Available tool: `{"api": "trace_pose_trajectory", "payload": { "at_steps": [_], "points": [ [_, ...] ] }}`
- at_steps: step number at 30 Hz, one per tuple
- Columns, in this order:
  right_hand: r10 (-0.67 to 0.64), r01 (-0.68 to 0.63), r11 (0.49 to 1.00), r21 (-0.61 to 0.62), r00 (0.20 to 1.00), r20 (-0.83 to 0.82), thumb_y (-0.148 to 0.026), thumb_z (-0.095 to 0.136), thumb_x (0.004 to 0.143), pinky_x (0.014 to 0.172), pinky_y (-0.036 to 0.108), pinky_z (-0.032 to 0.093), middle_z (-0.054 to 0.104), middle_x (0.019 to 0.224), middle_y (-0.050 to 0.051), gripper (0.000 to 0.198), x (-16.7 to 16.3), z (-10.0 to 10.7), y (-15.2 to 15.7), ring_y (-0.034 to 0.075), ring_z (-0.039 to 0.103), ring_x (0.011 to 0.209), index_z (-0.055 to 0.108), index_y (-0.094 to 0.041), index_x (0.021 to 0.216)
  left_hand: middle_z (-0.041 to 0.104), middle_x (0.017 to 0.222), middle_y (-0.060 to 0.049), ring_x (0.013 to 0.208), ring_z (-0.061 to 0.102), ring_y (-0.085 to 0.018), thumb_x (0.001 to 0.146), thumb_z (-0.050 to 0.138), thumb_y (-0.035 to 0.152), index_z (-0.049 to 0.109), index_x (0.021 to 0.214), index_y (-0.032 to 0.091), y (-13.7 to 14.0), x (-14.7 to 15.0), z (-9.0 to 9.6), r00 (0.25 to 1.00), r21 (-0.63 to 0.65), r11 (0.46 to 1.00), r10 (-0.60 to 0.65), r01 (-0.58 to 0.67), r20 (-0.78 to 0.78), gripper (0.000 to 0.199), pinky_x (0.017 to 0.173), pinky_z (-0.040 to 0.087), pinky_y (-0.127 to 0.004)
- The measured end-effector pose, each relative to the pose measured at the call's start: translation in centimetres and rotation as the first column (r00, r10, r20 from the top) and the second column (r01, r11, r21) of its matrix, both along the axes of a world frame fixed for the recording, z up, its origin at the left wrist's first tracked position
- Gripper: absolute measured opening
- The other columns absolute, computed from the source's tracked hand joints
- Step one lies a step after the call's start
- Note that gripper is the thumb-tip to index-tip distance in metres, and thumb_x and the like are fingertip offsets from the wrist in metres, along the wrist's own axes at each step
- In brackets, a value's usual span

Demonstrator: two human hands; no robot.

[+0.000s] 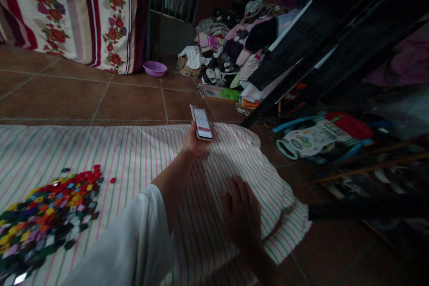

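My left hand (195, 142) is closed around a smartphone (203, 124), held over the far edge of the bed. Its lit screen faces me and shows a white page with a red bar low down; the text is too small to read. Nearer to me on the right, my right hand (241, 214) rests above or on the striped bed sheet (140, 156), fingers stretched out, with nothing in it. A spread of small colourful plastic pieces (50, 214) lies on the sheet at the left, and a single red piece (113, 180) sits apart from it.
Beyond the bed lies a brown tiled floor (130, 98) with a purple basin (155, 69) beside a floral curtain (114, 18). Clothes are heaped (237, 40) at the back. A dark bed post (264, 107) slants up at the right, near a printed plastic item (318, 136).
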State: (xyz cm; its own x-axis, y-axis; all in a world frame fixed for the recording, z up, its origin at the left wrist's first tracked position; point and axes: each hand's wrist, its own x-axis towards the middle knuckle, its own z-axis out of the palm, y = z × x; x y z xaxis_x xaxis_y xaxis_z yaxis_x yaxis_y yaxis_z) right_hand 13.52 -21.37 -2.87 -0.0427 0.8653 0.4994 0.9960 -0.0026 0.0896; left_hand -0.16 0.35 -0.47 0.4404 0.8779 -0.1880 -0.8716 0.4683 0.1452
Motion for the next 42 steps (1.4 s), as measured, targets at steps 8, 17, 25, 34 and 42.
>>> {"api": "trace_pose_trajectory", "payload": {
  "at_steps": [8,17,25,34,42],
  "points": [
    [-0.003,0.003,1.000,-0.003,1.000,-0.014,-0.033,0.036,0.099,0.102,0.050,0.041,0.056,0.139,0.017,0.046,-0.09,0.10,0.01,0.033,0.043,0.134,0.056,-0.012,0.134,0.072,0.095,-0.010,0.087,0.067,-0.023,0.094,0.041,0.059,0.063,0.119,0.018,0.01,0.00,-0.09,1.000,0.007,1.000,-0.001,0.001,-0.011,0.053,0.084,0.052,-0.040],
    [0.008,-0.008,1.000,0.020,1.000,0.020,-0.033,0.036,0.100,0.101,0.048,0.040,0.058,0.137,0.017,0.045,0.06,0.10,0.04,0.033,0.045,0.131,0.057,-0.010,0.131,0.071,0.091,-0.008,0.085,0.067,-0.022,0.095,0.039,0.057,0.065,0.110,0.018,-0.35,-0.09,0.70,1.000,-0.024,1.000,0.001,-0.001,-0.008,0.050,0.080,0.053,-0.038],
    [0.004,-0.004,1.000,0.008,1.000,0.026,-0.033,0.036,0.100,0.102,0.047,0.040,0.058,0.138,0.017,0.045,0.03,0.06,-0.02,0.033,0.044,0.132,0.057,-0.010,0.131,0.071,0.091,-0.009,0.087,0.067,-0.022,0.095,0.038,0.057,0.066,0.112,0.017,-0.31,-0.05,0.59,1.000,-0.033,0.999,0.004,-0.004,-0.001,0.051,0.084,0.052,-0.040],
    [0.015,-0.015,1.000,0.012,1.000,0.019,-0.034,0.036,0.100,0.102,0.049,0.040,0.057,0.138,0.018,0.046,0.31,-0.14,0.06,0.033,0.043,0.133,0.058,-0.009,0.131,0.072,0.090,-0.008,0.085,0.067,-0.021,0.095,0.038,0.057,0.063,0.118,0.017,-0.34,-0.03,0.58,1.000,-0.021,1.000,0.008,-0.008,-0.015,0.052,0.086,0.052,-0.040],
    [0.026,-0.027,0.999,0.024,0.999,0.032,-0.032,0.037,0.099,0.102,0.048,0.041,0.058,0.136,0.018,0.045,0.24,-0.01,0.06,0.033,0.045,0.131,0.057,-0.008,0.131,0.072,0.091,-0.008,0.086,0.067,-0.022,0.095,0.038,0.057,0.062,0.122,0.017,-0.40,-0.11,0.87,1.000,-0.050,0.999,0.002,-0.002,0.003,0.053,0.085,0.052,-0.040]
  ]
}}
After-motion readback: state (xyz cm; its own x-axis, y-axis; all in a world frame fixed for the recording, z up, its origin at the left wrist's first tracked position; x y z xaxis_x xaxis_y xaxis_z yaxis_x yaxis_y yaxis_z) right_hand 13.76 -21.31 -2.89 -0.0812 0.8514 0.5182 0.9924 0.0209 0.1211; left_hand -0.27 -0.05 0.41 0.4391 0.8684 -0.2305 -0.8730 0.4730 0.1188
